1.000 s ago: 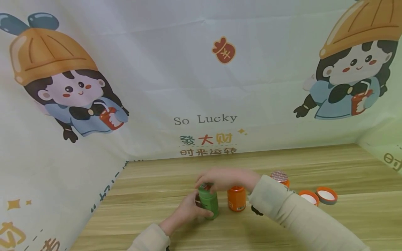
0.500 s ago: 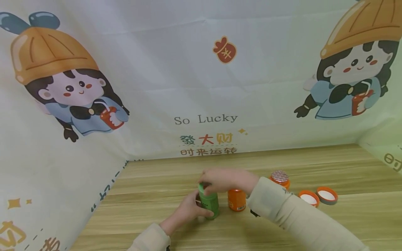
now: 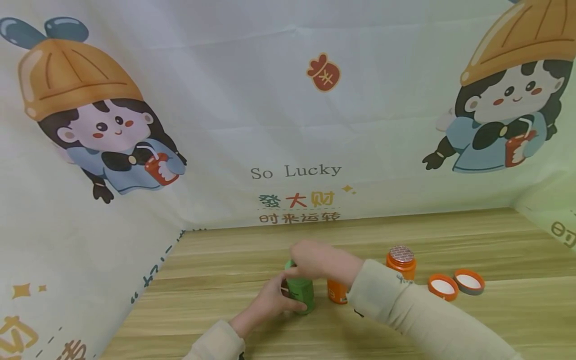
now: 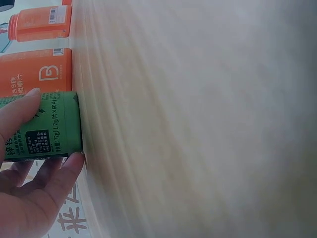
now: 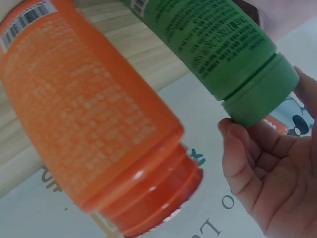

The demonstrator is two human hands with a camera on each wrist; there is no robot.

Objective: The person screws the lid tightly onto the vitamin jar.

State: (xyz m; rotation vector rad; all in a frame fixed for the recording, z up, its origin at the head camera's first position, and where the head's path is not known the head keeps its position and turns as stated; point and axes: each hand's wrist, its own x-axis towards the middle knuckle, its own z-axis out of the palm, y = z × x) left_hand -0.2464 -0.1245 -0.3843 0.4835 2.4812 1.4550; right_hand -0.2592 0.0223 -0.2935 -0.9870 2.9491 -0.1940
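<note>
A green bottle (image 3: 300,296) with printed labelling stands upright on the wooden table. Around its body my left hand (image 3: 267,302) holds on, thumb on one side and fingers on the other, as the left wrist view also shows. My right hand (image 3: 310,258) reaches over the top and grips the green cap (image 5: 262,91), which sits on the bottle's neck. Close to the right of it is an orange bottle (image 3: 336,292), partly behind my right wrist. In the right wrist view this orange bottle (image 5: 79,104) has an uncapped, ridged neck.
Another orange bottle (image 3: 401,265) with a patterned seal over its mouth stands farther right. Two orange-rimmed caps, a nearer cap (image 3: 443,287) and a farther cap (image 3: 469,281), lie with white insides up. A printed cloth (image 3: 297,120) hangs behind the table (image 3: 216,260).
My right hand has turned on the cap, its knuckles rolling over. The right forearm has shifted slightly left and down, uncovering more of the far orange bottle. My left hand stays put.
</note>
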